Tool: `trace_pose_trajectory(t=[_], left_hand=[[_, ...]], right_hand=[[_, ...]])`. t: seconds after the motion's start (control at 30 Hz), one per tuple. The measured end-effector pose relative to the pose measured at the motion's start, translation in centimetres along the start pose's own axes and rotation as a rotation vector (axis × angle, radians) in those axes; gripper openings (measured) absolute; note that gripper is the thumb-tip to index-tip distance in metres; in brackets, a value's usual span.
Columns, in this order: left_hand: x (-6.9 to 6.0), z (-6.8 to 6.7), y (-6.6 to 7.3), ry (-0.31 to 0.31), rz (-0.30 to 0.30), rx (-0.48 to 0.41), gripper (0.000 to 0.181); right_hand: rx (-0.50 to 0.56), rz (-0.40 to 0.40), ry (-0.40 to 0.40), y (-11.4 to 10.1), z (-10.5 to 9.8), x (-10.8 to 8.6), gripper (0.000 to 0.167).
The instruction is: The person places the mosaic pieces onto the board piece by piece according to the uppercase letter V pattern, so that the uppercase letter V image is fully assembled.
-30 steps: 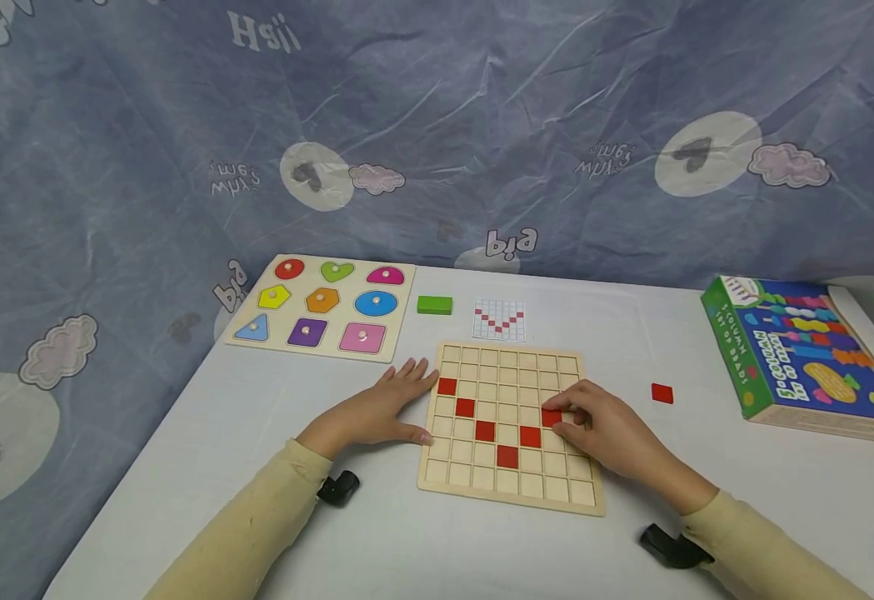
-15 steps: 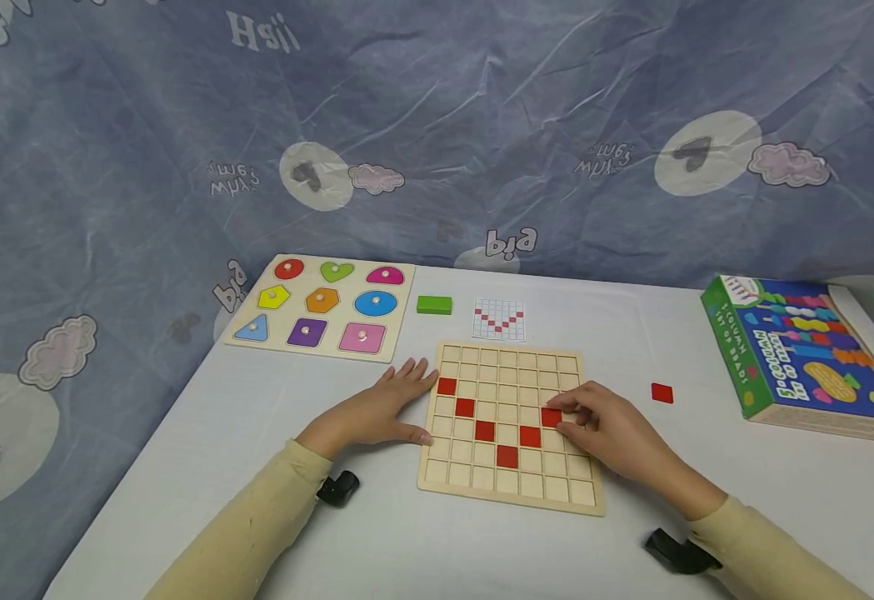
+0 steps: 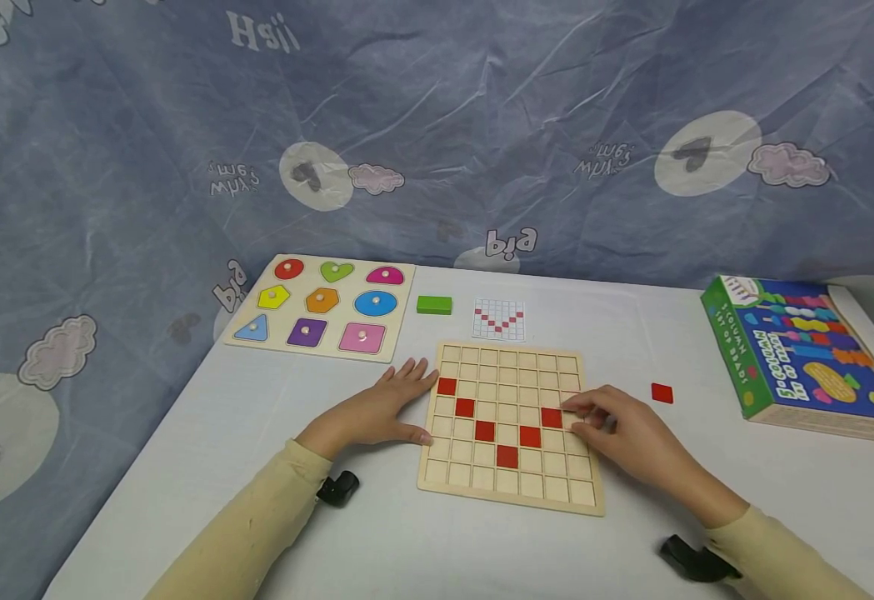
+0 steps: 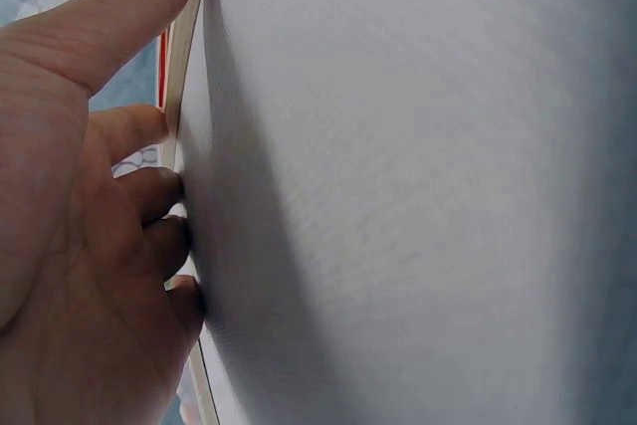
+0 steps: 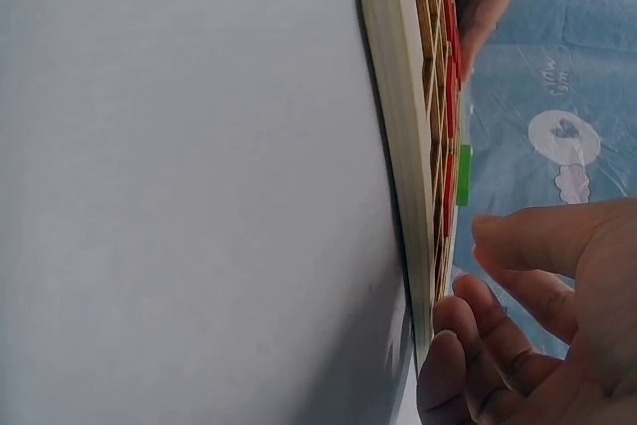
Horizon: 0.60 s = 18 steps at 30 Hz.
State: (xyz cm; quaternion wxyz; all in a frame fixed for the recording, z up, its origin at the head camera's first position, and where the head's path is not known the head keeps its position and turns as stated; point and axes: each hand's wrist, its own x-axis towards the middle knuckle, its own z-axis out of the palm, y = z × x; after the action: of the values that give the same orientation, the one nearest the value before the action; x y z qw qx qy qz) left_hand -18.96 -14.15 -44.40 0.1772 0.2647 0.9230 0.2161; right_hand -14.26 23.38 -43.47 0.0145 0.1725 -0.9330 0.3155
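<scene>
A wooden grid board lies flat, with several red square tiles in its cells forming a V. My left hand rests on the table with fingers spread, thumb and fingertips touching the board's left edge; the left wrist view shows the thumb against that edge. Over the board's right side, my right hand hovers just right of the upper-right red tile. Its thumb and fingers are loosely bent with nothing between them, as the right wrist view shows. A loose red tile lies to the right of the board.
Behind the board lies a pattern card showing a red V, with a green block beside it. A shape puzzle board sits at the back left. At the right is a beads box.
My right hand has let go of the upper-right red tile, which sits in its cell, and has drawn back to the right. The left hand has stayed in place.
</scene>
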Motion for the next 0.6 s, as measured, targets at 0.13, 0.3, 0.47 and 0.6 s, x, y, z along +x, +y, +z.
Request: trace_pose_trajectory(t=[0.13,0.3,0.47,0.6], left_hand=[[0.0,0.0,0.0,-0.001,0.004,-0.002,0.104],[-0.1,0.0,0.0,0.001,0.007,-0.007,0.104],[-0.1,0.0,-0.1,0.002,0.01,-0.006,0.104],[0.0,0.0,-0.1,0.003,0.014,-0.005,0.104]], right_hand=[[-0.004,0.012,0.006,0.4,-0.5,-0.2,0.029],[-0.012,0.026,0.01,1.2,-1.2,-0.5,0.028],[-0.041,0.045,0.028,2.3,-2.0,-0.7,0.03],[-0.066,0.047,0.047,3.3,-2.6,-0.9,0.03]])
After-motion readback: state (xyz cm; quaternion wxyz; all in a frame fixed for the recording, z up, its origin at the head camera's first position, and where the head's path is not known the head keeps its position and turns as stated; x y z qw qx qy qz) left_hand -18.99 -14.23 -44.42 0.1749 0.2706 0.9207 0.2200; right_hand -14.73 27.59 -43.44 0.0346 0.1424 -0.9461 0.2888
